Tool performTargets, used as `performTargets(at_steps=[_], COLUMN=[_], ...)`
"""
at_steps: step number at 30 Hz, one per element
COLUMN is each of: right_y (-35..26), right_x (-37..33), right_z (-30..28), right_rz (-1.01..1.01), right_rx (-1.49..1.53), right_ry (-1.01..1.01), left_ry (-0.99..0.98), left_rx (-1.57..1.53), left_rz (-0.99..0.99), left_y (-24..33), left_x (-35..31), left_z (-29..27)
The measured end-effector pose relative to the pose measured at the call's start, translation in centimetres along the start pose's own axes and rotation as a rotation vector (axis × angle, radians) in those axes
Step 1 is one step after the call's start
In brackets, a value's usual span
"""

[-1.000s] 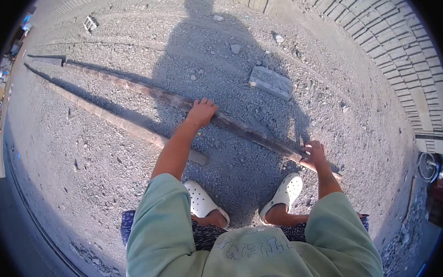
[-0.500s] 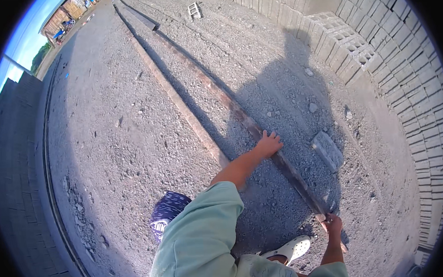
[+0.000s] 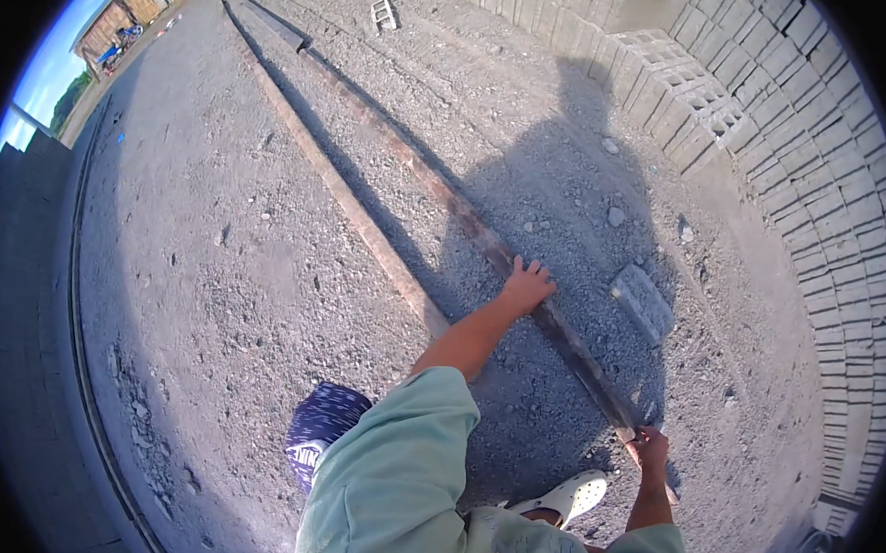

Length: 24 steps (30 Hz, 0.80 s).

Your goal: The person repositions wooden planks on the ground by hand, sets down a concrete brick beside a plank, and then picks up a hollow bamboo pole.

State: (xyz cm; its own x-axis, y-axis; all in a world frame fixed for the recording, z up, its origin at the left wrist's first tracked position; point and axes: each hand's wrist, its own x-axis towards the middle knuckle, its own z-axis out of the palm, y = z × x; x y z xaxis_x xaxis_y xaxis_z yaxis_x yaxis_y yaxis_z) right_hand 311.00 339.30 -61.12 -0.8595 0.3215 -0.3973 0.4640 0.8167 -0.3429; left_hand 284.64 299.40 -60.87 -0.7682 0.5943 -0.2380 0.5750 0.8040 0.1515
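My view has swung toward the far left since a second ago, and my right fingers [image 3: 650, 436], loosely spread then, are now curled round the brown pole [image 3: 465, 218] close to its near end. Leftmost, a paler pole [image 3: 344, 195] lies on the gravel [image 3: 191, 250], its near part hidden behind my left forearm [image 3: 476, 337]. Right of that, the brown pole stretches from far left to near right. My left fingers [image 3: 540, 270] lie spread across its top; I can't tell if they grip underneath. I judge it stiff and heavy for its length, timber or rusted metal, rough enough not to slip much, hardly fragile. Holding only the near end would leave most of the weight pulling away from me; a left hold farther along, hooked underneath, should steady it. Right of it, well apart, lies a grey block [image 3: 643, 306].
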Motion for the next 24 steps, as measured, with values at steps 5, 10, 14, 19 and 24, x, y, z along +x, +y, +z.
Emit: performTargets(at_steps=[5, 10, 14, 19, 24], right_y=[0.5, -2.1, -0.6, 1.7, 1.1], right_x=[-0.1, -0.2, -0.1, -2.3, -3.0], right_z=[0.2, -1.3, -0.4, 0.4, -0.5], right_rz=[-0.009, 0.009, -0.039, -0.331, -0.100], right_rx=[-0.112, -0.180, -0.086, -0.122, -0.151], right_ry=[0.032, -0.086, -0.023, 0.205, 0.238], left_ry=[0.042, 0.085, 0.064, 0.028, 0.058], left_rx=[0.013, 0.029, 0.019, 0.066, 0.072], left_rz=[-0.004, -0.008, -0.013, -0.033, -0.071], left_y=[0.4, -0.2, -0.8, -2.3, -4.5], left_x=[0.3, -0.1, -0.5, -1.1, -1.8], left_z=[0.2, 1.1, 0.4, -0.8, 0.7])
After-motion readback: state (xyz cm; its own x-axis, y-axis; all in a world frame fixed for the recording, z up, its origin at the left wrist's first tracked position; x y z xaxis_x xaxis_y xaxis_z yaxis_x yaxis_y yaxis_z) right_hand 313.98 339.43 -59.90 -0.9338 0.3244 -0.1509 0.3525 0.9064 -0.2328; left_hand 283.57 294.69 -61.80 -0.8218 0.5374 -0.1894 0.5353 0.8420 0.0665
